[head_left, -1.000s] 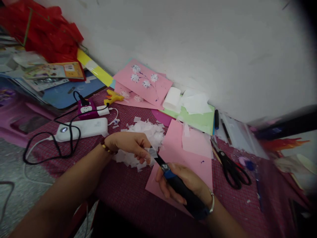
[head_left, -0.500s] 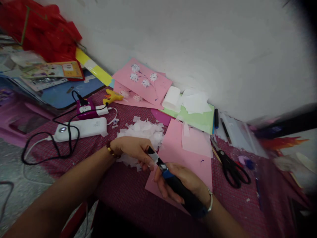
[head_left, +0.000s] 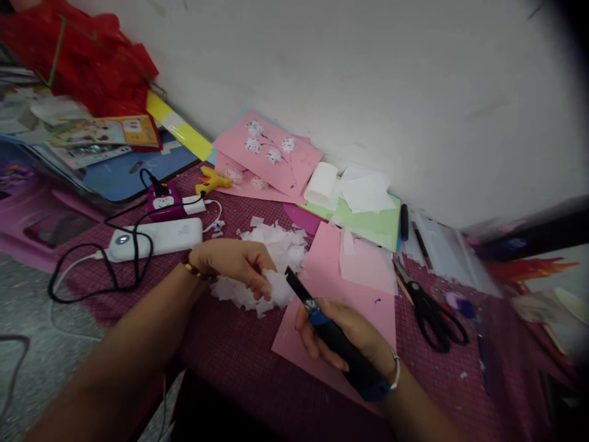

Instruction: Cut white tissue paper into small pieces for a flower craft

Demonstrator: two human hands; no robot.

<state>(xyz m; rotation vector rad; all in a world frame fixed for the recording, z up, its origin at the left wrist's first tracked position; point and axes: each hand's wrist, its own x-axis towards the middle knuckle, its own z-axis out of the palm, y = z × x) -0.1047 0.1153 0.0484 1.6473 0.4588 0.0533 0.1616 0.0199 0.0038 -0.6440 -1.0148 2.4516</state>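
My right hand (head_left: 343,334) is wrapped round a black and blue utility knife (head_left: 340,344), its dark blade pointing up and left. My left hand (head_left: 237,264) is closed at the fingertips on a thin white paper piece (head_left: 278,287), just left of the blade tip and apart from it. Beneath and behind that hand spreads a pile of small white paper scraps (head_left: 278,242). Under the knife lies a pink sheet (head_left: 359,307), with a paler translucent sheet (head_left: 368,267) on its upper part.
Black-handled scissors (head_left: 432,313) lie on the right. A white roll (head_left: 321,183) and pink sheets with white flowers (head_left: 271,144) sit by the wall. On the left are a yellow glue gun (head_left: 213,180), a white power bank (head_left: 156,239) and looping black cable (head_left: 110,276).
My left hand has moved left and slightly up, away from the knife's blade, and a white paper piece now shows at its fingertips. The knife stays in my right hand, shifted slightly.
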